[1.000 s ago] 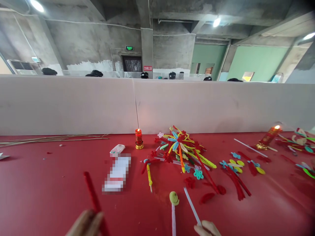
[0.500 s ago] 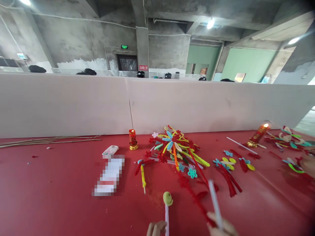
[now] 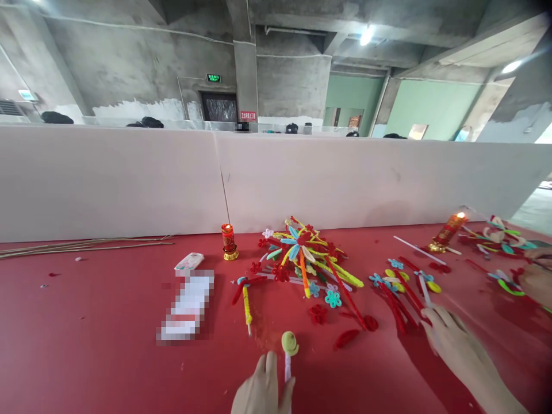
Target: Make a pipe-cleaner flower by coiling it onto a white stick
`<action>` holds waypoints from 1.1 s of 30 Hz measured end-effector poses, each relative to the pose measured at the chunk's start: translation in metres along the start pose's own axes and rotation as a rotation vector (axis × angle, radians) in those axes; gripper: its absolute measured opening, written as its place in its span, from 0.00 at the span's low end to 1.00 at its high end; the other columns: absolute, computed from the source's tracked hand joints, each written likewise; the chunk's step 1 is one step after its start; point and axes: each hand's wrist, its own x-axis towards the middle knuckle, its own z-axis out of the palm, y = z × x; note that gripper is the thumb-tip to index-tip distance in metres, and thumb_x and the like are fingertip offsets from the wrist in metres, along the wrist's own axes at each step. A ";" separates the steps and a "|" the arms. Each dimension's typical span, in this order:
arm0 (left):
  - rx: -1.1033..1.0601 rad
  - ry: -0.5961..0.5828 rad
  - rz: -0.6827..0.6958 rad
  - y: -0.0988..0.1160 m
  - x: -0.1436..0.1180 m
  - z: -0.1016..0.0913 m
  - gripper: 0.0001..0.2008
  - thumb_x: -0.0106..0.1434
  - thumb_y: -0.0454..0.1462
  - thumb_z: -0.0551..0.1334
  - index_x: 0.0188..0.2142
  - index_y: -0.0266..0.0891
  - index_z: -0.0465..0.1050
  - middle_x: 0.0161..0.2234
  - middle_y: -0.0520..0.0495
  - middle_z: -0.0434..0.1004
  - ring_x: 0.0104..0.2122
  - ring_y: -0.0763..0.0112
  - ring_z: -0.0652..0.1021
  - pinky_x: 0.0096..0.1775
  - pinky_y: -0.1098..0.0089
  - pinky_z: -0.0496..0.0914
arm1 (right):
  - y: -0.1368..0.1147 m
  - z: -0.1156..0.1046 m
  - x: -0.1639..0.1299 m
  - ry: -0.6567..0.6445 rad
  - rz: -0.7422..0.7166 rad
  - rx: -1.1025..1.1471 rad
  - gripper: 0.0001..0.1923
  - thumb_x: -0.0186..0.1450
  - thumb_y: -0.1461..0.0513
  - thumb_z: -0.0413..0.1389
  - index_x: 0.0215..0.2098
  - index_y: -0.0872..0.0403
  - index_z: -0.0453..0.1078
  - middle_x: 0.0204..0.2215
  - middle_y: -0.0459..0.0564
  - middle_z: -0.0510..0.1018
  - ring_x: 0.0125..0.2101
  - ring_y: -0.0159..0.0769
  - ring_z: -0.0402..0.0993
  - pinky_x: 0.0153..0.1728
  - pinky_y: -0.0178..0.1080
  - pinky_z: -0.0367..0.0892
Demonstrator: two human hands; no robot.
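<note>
We see the red table (image 3: 86, 345) w/ a pile of pipe-cleaner flowers (image 3: 306, 259) mid-back. Our right hand (image 3: 452, 342) reaches out, fingers spread, over a white stick (image 3: 425, 290). Left hand (image 3: 261, 391) pinches the stick of a yellow-green swirl (image 3: 290, 343) near the front edge.

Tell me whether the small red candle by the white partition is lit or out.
Lit. The small red candle stands upright on its gold base, and its top glows orange-yellow.

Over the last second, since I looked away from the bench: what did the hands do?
The left hand let go of the red pipe cleaner and took the yellow-tipped stick. The right hand carried its white stick forward toward the small flower pieces. The candle and flower pile stayed.
</note>
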 end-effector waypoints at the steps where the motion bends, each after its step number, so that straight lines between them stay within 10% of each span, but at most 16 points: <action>1: -0.003 -0.004 0.026 0.004 0.006 -0.006 0.19 0.59 0.39 0.51 0.46 0.31 0.67 0.43 0.31 0.74 0.37 0.51 0.77 0.35 0.61 0.67 | -0.009 -0.006 0.005 -0.015 -0.035 0.002 0.09 0.61 0.61 0.46 0.30 0.53 0.68 0.30 0.55 0.74 0.32 0.45 0.72 0.34 0.43 0.67; 8: -0.218 0.035 -0.006 0.007 0.043 -0.008 0.05 0.48 0.31 0.56 0.18 0.40 0.62 0.18 0.48 0.69 0.25 0.58 0.75 0.25 0.68 0.60 | -0.120 -0.054 0.071 0.187 0.007 0.446 0.07 0.63 0.63 0.49 0.38 0.52 0.67 0.35 0.52 0.74 0.37 0.40 0.72 0.40 0.40 0.66; 16: -0.680 -0.144 -0.007 -0.004 0.057 0.006 0.06 0.53 0.37 0.51 0.23 0.44 0.53 0.11 0.61 0.56 0.08 0.76 0.61 0.13 0.75 0.56 | -0.229 -0.048 0.085 -0.108 0.242 1.236 0.09 0.65 0.60 0.47 0.30 0.52 0.66 0.21 0.44 0.72 0.20 0.31 0.70 0.23 0.32 0.68; 22: -1.103 -0.136 0.156 -0.012 0.052 0.014 0.12 0.48 0.39 0.62 0.24 0.40 0.58 0.18 0.58 0.60 0.18 0.78 0.64 0.21 0.77 0.59 | -0.240 -0.036 0.053 -0.118 0.342 1.305 0.12 0.67 0.59 0.44 0.32 0.54 0.67 0.20 0.46 0.74 0.17 0.31 0.68 0.18 0.32 0.65; 33: -1.095 -0.241 0.170 -0.007 0.050 0.003 0.17 0.56 0.50 0.57 0.28 0.37 0.62 0.25 0.55 0.56 0.27 0.74 0.59 0.30 0.73 0.58 | -0.238 -0.032 0.040 -0.033 0.158 1.111 0.08 0.66 0.61 0.46 0.34 0.51 0.66 0.22 0.45 0.75 0.18 0.29 0.69 0.21 0.31 0.65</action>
